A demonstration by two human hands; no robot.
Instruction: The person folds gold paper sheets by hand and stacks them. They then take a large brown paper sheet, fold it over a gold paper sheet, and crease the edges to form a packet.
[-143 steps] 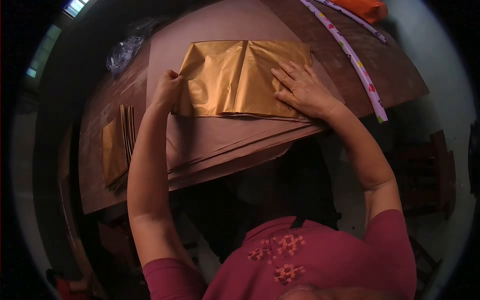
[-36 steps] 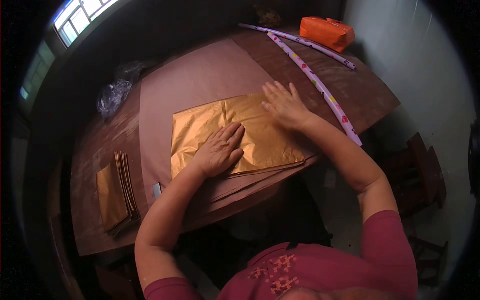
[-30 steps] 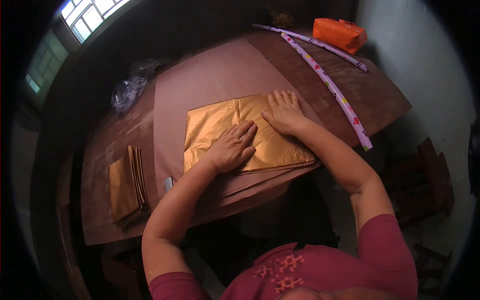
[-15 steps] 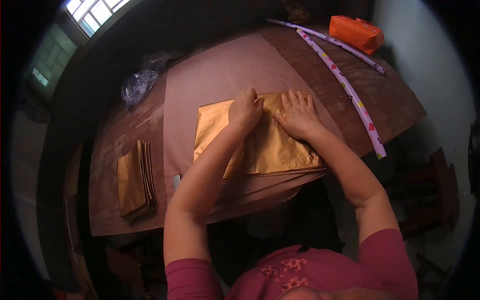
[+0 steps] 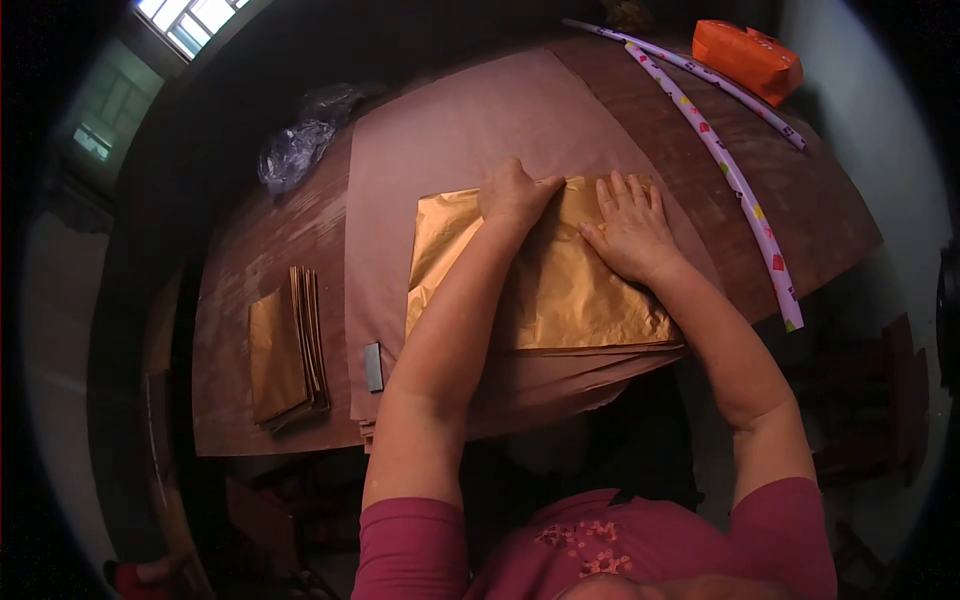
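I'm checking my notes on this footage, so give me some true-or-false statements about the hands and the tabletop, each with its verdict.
1. The right hand lies with fingers spread on the gold sheets. True.
2. The orange package lies on the brown paper. False: it lies off the paper, near the patterned rolls.
3. The small grey block rests on the brown paper. True.
4. The folded gold stack is right of the brown paper. False: it is to the left.
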